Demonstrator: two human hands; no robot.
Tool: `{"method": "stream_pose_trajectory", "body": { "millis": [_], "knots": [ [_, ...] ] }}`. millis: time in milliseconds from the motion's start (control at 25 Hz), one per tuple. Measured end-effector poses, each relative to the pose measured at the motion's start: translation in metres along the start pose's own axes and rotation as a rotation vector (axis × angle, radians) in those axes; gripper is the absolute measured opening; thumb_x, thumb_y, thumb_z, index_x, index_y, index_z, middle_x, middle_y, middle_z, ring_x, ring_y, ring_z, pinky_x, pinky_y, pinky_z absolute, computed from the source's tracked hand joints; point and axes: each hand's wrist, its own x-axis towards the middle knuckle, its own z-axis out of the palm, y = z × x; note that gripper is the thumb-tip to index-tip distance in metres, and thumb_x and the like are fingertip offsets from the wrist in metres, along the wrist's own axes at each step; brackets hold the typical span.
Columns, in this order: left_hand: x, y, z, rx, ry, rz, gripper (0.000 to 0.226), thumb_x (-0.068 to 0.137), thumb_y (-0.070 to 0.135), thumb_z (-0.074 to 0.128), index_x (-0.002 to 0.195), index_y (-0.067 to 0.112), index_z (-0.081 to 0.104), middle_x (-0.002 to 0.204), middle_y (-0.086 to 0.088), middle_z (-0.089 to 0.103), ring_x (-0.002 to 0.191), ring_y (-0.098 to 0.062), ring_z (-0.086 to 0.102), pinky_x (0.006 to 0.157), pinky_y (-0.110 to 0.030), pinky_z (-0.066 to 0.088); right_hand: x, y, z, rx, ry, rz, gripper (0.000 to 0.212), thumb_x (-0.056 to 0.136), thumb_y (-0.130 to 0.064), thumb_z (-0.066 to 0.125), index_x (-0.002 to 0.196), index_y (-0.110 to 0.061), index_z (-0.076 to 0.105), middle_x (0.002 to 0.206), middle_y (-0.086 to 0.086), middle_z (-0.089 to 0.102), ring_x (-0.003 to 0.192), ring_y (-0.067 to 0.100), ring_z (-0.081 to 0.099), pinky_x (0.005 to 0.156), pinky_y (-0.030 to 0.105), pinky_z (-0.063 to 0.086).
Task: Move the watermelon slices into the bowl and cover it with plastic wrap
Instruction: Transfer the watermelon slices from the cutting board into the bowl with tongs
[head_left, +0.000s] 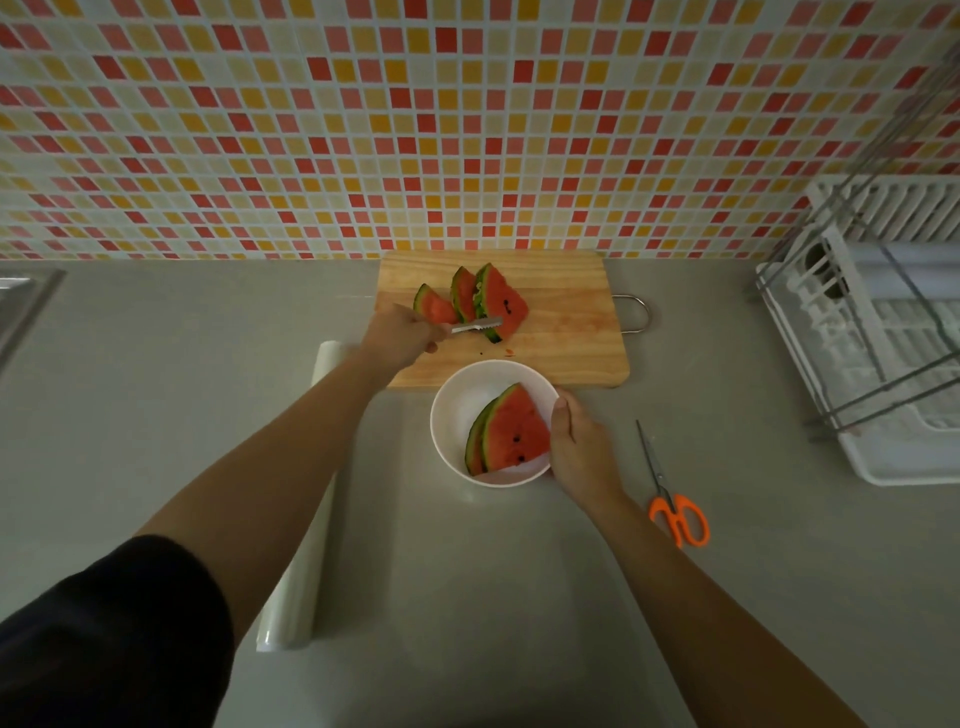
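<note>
We are midway through the transfer: our left hand (410, 330) grips metal tongs (475, 327) closing on the slices on the cutting board (566, 332), our right hand (576, 441) clasps the white bowl (452, 415) already holding two slices (511, 431), so next comes a firm pinch and lift across.

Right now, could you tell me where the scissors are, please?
The orange-handled scissors lie closed on the counter, right of the white bowl and just beyond the right hand.
</note>
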Motion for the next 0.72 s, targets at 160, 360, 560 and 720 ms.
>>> {"method": "stream_pose_trajectory", "body": {
  "millis": [160,360,560,720],
  "knots": [
    [-0.008,-0.001,-0.032,-0.017,-0.068,0.1,0.014,0.078,0.024,0.073,0.072,0.012,0.075,0.06,-0.001,0.059,0.05,-0.012,0.042,0.049,-0.022,0.036,0.0,-0.001,0.001,0.028,0.002,0.019,0.035,0.099,-0.032,0.027,0.117,-0.024,0.056,0.087,-0.007,0.056,0.076,0.008,0.053,0.064,0.024,0.039],
    [-0.023,-0.016,-0.079,0.031,-0.484,0.163,0.023,0.078,0.021,0.072,0.084,-0.001,0.075,0.055,-0.001,0.052,0.048,-0.008,0.037,0.043,-0.018,0.028,0.0,-0.001,0.002,0.048,0.02,0.068,0.037,0.099,-0.033,0.026,0.118,-0.023,0.056,0.084,-0.006,0.054,0.074,0.01,0.048,0.07,0.029,0.033],
    [-0.043,-0.019,-0.051,0.118,-0.601,0.135,0.01,0.083,0.01,0.069,0.082,0.003,0.075,0.049,0.008,0.054,0.042,-0.001,0.04,0.04,-0.011,0.03,0.001,-0.001,0.001,0.045,-0.001,0.045,0.04,0.099,-0.035,0.025,0.124,-0.027,0.054,0.095,-0.004,0.057,0.087,0.016,0.053,0.075,0.03,0.039],
    [-0.047,-0.02,-0.038,0.14,-0.614,0.151,0.012,0.082,0.011,0.07,0.086,0.001,0.076,0.049,0.007,0.055,0.041,-0.002,0.04,0.041,-0.011,0.03,0.001,-0.001,0.002,0.046,0.009,0.028,0.041,0.1,-0.036,0.025,0.125,-0.026,0.054,0.111,0.006,0.066,0.1,0.026,0.06,0.086,0.037,0.047]
  ]
}}
